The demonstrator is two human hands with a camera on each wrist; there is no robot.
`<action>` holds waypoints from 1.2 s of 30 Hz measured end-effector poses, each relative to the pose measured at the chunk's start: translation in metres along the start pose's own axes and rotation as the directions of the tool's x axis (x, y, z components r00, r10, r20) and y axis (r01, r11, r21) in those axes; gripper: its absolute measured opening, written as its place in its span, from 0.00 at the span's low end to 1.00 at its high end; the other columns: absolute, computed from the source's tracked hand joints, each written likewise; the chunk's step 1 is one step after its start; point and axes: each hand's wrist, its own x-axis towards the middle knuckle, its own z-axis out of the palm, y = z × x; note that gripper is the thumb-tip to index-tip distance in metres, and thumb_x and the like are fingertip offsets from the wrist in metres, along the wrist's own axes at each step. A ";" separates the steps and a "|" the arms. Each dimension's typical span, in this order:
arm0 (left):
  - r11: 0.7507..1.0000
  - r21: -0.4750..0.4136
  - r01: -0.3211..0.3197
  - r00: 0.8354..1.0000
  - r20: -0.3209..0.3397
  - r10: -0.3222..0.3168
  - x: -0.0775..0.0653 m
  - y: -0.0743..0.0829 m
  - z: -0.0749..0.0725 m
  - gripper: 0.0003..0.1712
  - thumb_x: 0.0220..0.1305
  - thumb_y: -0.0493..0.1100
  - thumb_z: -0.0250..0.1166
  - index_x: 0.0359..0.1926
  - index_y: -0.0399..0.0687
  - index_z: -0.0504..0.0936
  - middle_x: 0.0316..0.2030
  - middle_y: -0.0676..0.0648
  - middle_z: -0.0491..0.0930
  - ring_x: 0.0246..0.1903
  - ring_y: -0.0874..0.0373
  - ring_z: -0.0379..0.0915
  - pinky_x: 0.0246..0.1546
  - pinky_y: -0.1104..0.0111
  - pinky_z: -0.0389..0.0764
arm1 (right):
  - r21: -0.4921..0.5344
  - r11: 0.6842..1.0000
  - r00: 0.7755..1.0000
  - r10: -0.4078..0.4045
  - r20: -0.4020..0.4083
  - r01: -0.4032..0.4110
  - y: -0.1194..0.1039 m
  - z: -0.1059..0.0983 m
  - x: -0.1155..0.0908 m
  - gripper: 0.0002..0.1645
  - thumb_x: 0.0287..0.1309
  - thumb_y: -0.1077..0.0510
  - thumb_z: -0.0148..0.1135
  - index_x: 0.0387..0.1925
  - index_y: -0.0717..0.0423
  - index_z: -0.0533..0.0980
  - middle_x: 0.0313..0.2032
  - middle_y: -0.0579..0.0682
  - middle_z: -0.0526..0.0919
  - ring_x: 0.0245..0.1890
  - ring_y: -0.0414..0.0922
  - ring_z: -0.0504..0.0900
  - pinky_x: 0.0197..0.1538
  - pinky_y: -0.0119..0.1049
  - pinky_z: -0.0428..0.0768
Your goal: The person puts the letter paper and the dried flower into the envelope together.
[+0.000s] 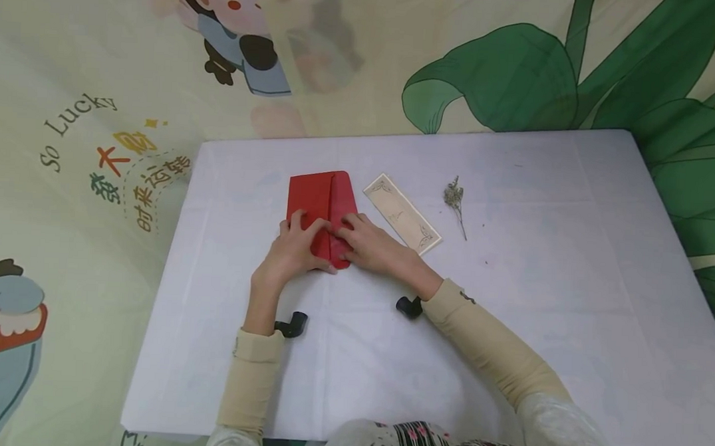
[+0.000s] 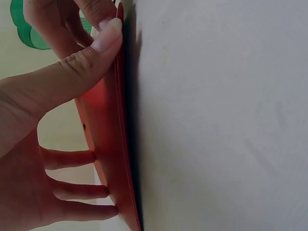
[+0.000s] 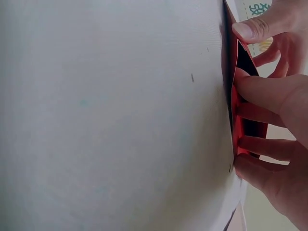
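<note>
Both hands on the red envelope (image 1: 307, 194), which lies left of the middle of the white table (image 1: 541, 271), its flap (image 1: 345, 186) spread out to the right! The left hand (image 1: 293, 250) has the near end in its grip: thumb (image 2: 107, 38) at the near edge, fingertips (image 2: 102, 191) braced on the upper face. Sensible anchoring, that; firm at the edge, light on top, so the paper neither slides nor buckles.

Over to the right hand (image 1: 379, 248), fingers bent, down at the flap and the opening (image 3: 247, 60). Pinching the paper or merely pressing it? I can't tell. What the right wrist view does show is a dark gap between the paper layers, and the step looks like working that mouth and flap apart. Delicate stuff! Soft fingertip pressure should do it, spread along the crease rather than dug in at one spot, since thin paper could tear at a fold. Better to steady the body from the left and ease the flap from the right, without both tugging at once.

And mind that right wrist! The pale card (image 1: 402, 214) lies just beside it on the far side, easily nudged; the dried sprig (image 1: 454, 195), farther right, sits well apart.
</note>
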 end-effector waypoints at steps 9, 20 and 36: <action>0.999 0.035 -0.028 1.000 0.016 0.027 0.002 0.000 -0.002 0.49 0.49 0.56 0.83 0.69 0.60 0.68 0.75 0.36 0.51 0.70 0.34 0.52 0.52 0.40 0.81 | -0.013 1.000 1.000 0.021 0.008 -0.021 0.001 -0.002 0.000 0.29 0.66 0.54 0.68 0.67 0.56 0.75 0.66 0.58 0.69 0.65 0.53 0.68 0.61 0.40 0.81; 0.998 0.054 -0.020 1.000 0.014 0.019 0.003 0.001 0.008 0.49 0.47 0.54 0.83 0.69 0.58 0.69 0.75 0.34 0.52 0.71 0.33 0.51 0.56 0.38 0.79 | 0.052 0.998 1.000 0.017 -0.002 -0.017 0.000 -0.002 -0.003 0.26 0.65 0.59 0.67 0.64 0.57 0.77 0.60 0.57 0.74 0.60 0.51 0.72 0.58 0.39 0.81; 0.999 0.038 -0.018 1.000 0.001 0.018 0.003 -0.003 0.002 0.47 0.45 0.54 0.84 0.66 0.62 0.71 0.72 0.36 0.55 0.69 0.33 0.53 0.55 0.40 0.80 | 0.047 0.981 0.965 0.192 -0.178 -0.187 0.024 -0.027 -0.028 0.28 0.66 0.55 0.68 0.65 0.54 0.75 0.67 0.56 0.72 0.65 0.53 0.73 0.62 0.48 0.79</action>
